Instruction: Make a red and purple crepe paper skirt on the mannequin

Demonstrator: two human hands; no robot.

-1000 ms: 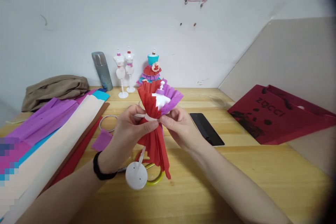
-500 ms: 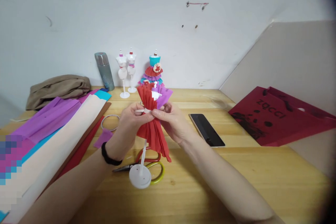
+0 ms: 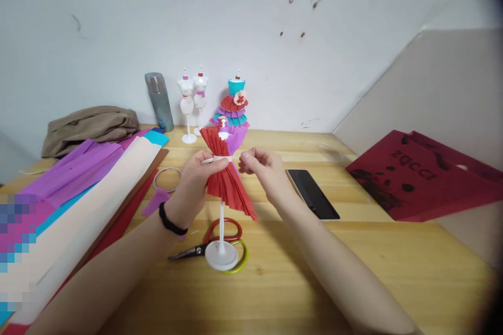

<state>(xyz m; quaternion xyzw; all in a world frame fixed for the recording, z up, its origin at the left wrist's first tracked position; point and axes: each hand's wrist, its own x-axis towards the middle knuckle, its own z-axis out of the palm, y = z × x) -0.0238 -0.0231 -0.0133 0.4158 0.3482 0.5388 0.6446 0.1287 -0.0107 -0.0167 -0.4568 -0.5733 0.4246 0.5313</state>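
A miniature white dress form on a round base (image 3: 221, 256) wears a pleated red crepe paper skirt (image 3: 228, 188), with purple crepe paper (image 3: 238, 136) behind it. A narrow white band (image 3: 222, 158) circles the pleats at the waist. My left hand (image 3: 192, 175) is closed at the waist, its thumb pressing the red paper just below the band. Just right of the waist, my right hand (image 3: 261, 165) has its fingers curled into a pinch, apart from the paper. Whatever it may hold is hidden. Behind the base lie scissors (image 3: 196, 252) with red and yellow handles.
Crepe paper sheets (image 3: 102, 199) and a brown cloth (image 3: 90, 128) lie left, near a tape roll (image 3: 167, 169). At the back stand a flask (image 3: 160, 102), two bare dress forms (image 3: 186, 97) and a dressed one (image 3: 236, 89). A phone (image 3: 313, 193) and red bag (image 3: 416, 178) are right.
My right hand has come away from the waist to the right. The dress form stands more upright, its base shifted slightly right. My left hand keeps its hold.
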